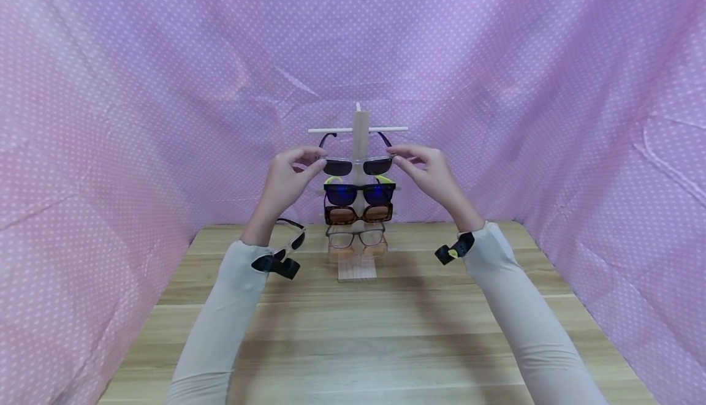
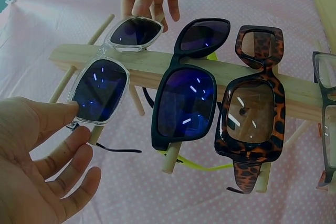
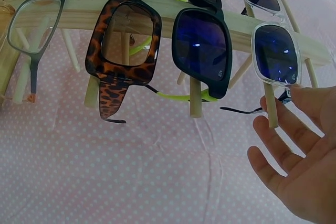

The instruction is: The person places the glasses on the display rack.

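Both hands pinch one pair of clear-framed sunglasses [image 1: 337,166] with dark lenses, one hand at each outer corner. My left hand [image 1: 289,175] has thumb and forefinger on the left hinge; its other fingers spread loosely in the left wrist view. My right hand [image 1: 432,172] grips the opposite hinge the same way. The sunglasses sit level at the upper part of a wooden display stand [image 1: 360,135], just below its top rod [image 1: 331,130]. In the right wrist view a peg [image 3: 270,106] passes beneath the right lens; whether the frame rests fully on it I cannot tell.
Below hang black sunglasses [image 1: 342,194] with yellow temples, tortoiseshell glasses [image 1: 342,214], grey-framed glasses [image 1: 342,239] and a fainter clear pair [image 1: 375,250]. Another pair of sunglasses [image 1: 298,241] lies on the wooden table [image 1: 353,331] by the left wrist. Pink dotted cloth [image 1: 353,37] encloses the sides and back.
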The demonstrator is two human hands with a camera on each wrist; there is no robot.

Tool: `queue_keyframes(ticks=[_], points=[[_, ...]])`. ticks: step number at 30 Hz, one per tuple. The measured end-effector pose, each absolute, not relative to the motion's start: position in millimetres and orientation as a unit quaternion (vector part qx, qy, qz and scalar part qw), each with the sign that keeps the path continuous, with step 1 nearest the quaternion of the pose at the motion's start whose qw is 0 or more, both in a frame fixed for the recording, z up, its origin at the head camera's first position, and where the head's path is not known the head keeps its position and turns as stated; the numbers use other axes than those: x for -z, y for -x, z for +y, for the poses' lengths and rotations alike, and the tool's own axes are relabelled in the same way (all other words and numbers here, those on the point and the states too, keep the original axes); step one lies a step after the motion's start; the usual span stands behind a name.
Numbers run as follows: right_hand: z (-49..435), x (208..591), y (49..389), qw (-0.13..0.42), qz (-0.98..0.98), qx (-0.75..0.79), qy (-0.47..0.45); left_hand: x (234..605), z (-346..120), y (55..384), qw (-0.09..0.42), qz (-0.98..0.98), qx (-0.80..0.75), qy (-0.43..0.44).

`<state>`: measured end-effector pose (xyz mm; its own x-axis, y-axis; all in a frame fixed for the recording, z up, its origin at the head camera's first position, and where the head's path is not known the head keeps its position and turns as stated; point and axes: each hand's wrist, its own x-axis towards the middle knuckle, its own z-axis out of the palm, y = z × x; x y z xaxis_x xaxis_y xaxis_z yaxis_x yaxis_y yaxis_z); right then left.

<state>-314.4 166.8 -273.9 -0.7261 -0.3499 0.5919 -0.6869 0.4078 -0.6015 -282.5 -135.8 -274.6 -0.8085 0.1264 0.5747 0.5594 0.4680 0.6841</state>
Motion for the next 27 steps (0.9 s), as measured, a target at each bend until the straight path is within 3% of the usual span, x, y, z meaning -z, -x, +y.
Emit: queue_keyframes(ticks=[27], points=[[164.8,280.7,318.0,0.164,-0.825,-0.447,-0.306,279.8,-134.1,283.0,0.236,-0.818,0.486,0.198]])
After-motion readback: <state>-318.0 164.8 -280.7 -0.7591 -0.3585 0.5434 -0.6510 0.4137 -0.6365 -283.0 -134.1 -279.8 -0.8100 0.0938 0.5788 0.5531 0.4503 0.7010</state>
